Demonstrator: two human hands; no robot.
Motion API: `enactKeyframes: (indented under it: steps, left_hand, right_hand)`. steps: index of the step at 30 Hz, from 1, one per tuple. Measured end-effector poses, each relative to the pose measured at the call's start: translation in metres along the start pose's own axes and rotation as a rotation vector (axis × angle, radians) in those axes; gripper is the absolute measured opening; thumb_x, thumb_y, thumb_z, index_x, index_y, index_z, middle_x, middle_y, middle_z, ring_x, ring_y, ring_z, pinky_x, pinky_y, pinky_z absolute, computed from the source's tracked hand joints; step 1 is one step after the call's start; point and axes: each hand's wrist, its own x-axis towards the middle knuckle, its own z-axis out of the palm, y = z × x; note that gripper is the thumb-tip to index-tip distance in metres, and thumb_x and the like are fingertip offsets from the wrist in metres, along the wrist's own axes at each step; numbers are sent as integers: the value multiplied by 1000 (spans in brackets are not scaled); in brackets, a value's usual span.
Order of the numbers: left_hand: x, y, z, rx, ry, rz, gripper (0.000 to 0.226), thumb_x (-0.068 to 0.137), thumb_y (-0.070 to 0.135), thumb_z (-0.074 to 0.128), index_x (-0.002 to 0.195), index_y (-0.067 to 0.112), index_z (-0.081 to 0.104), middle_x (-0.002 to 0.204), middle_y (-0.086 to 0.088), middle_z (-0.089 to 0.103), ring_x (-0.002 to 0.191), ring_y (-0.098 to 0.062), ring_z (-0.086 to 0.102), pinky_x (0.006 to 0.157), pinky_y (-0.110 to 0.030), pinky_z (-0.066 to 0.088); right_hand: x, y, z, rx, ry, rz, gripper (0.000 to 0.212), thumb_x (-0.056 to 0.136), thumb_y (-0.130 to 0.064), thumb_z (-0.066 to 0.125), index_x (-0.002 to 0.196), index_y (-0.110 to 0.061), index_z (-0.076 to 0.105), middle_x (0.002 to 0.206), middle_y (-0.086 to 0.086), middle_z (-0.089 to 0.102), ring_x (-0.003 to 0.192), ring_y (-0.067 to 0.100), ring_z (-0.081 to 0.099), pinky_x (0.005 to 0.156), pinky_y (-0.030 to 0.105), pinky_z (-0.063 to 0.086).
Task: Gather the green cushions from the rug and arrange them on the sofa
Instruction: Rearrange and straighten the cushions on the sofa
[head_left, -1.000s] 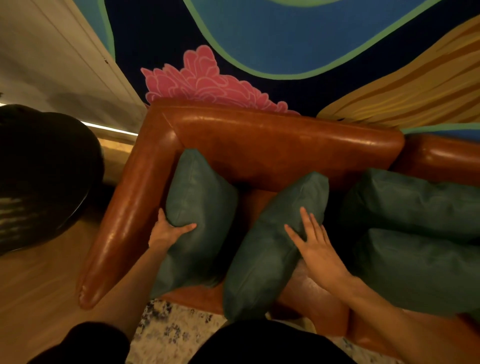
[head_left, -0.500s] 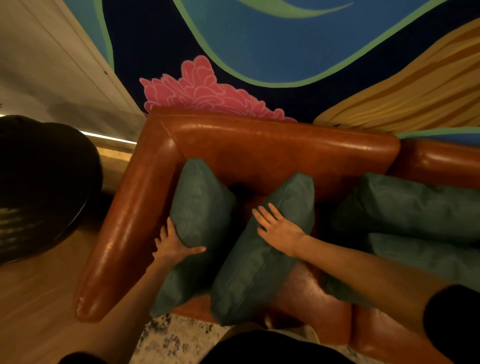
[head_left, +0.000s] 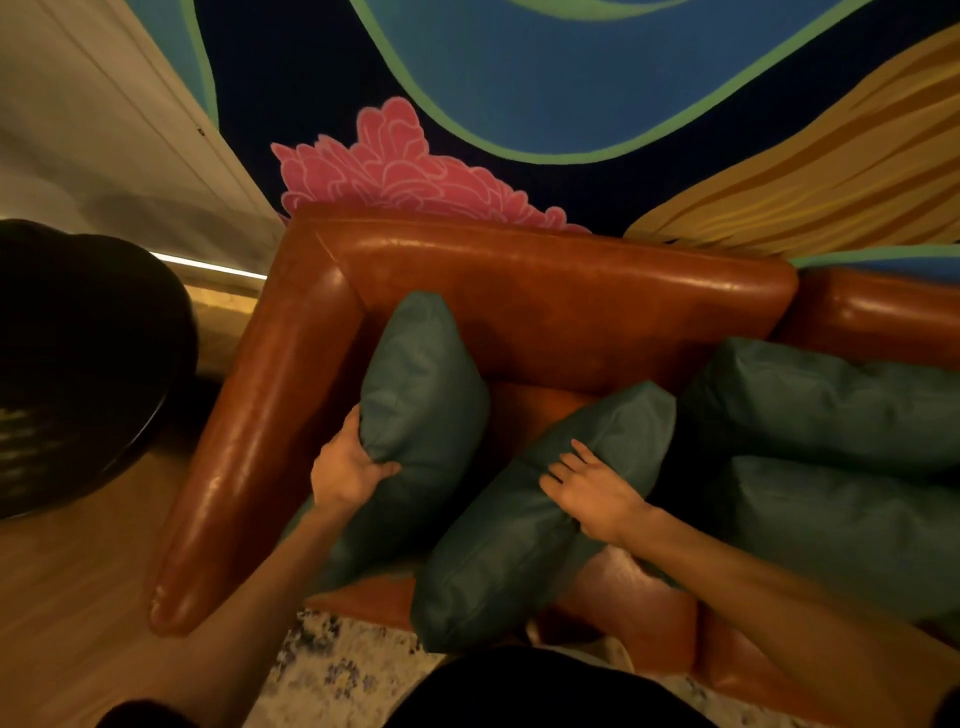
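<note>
Left hand (head_left: 345, 473): gripping the dark green, square, fabric corner cushion (head_left: 421, 395) at its left edge, with the thumb on the front face and the fingers wrapped behind the edge. That cushion stands on edge in the left corner of the glossy brown leather sofa (head_left: 545, 312), against the armrest and leaning on the backrest.

Right hand (head_left: 597, 491): open, palm down, fingers loosely spread on the upper face of the dark green fabric middle cushion (head_left: 519, 525). No curl around it that I can see. This cushion sits tilted on the seat, its top corner toward the backrest and its bottom end overhanging the front edge of the seat. Bare seat leather shows between it and the corner cushion, so the two are apart up top. Lower down I can't tell if they touch.

Two more dark green fabric right-side cushions (head_left: 821, 405) are on the sofa, one behind the other, with the rear one against the backrest. The middle cushion's top corner is just beside the rear one.

A pale patterned rug (head_left: 332, 670) shows at the bottom below the sofa front, with no cushion on the visible part. There is wooden floor (head_left: 67, 597) to the left and a dark round object (head_left: 78, 364) at the left edge that is too dark to identify. A painted mural wall (head_left: 519, 78) in blue, green, pink and yellow is behind the sofa.
</note>
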Motion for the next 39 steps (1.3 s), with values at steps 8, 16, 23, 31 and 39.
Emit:
enactKeyframes:
  steps: [8, 16, 23, 31, 39]
  left_hand:
    - [32, 38, 4, 222, -223, 251, 123, 57, 51, 83, 150, 35, 3, 142, -7, 42, 125, -33, 45, 98, -51, 45]
    - [29, 28, 30, 318, -330, 304, 131, 57, 60, 79, 152, 26, -5, 157, -4, 18, 142, -32, 22, 117, -45, 23]
    - [-13, -25, 25, 183, -237, 380, 114, 65, 55, 75, 152, 25, 9, 158, -2, 18, 145, -24, 20, 118, -37, 20]
    - [-56, -90, 21, -736, 49, -470, 76, 76, 29, 78, 142, 16, 41, 141, -10, 47, 122, -27, 52, 102, -42, 44]
    - [11, -65, -8, -778, 71, -354, 11, 87, 22, 67, 94, 29, 71, 97, -3, 73, 90, -25, 70, 84, -50, 57]
  right_hand:
    - [-12, -5, 3, 80, -60, 60, 73, 69, -17, 76, 134, -10, 45, 131, 13, 51, 127, 31, 44, 122, 47, 11]
    - [8, 40, -42, 758, -285, 177, 95, 75, -10, 75, 154, -11, 21, 159, 16, 20, 144, 31, 27, 117, 30, 21]
    - [70, 101, -57, 1472, 147, 881, 112, 68, -62, 75, 152, -14, 19, 148, 12, 41, 126, 31, 50, 98, 43, 48]
    - [101, 96, -35, 1507, 259, 910, 43, 88, -38, 67, 122, -13, 61, 121, 13, 66, 105, 30, 65, 76, 46, 60]
    - [87, 125, -48, 1437, 325, 948, 29, 90, -30, 67, 110, -9, 68, 104, 14, 69, 93, 30, 69, 62, 44, 62]
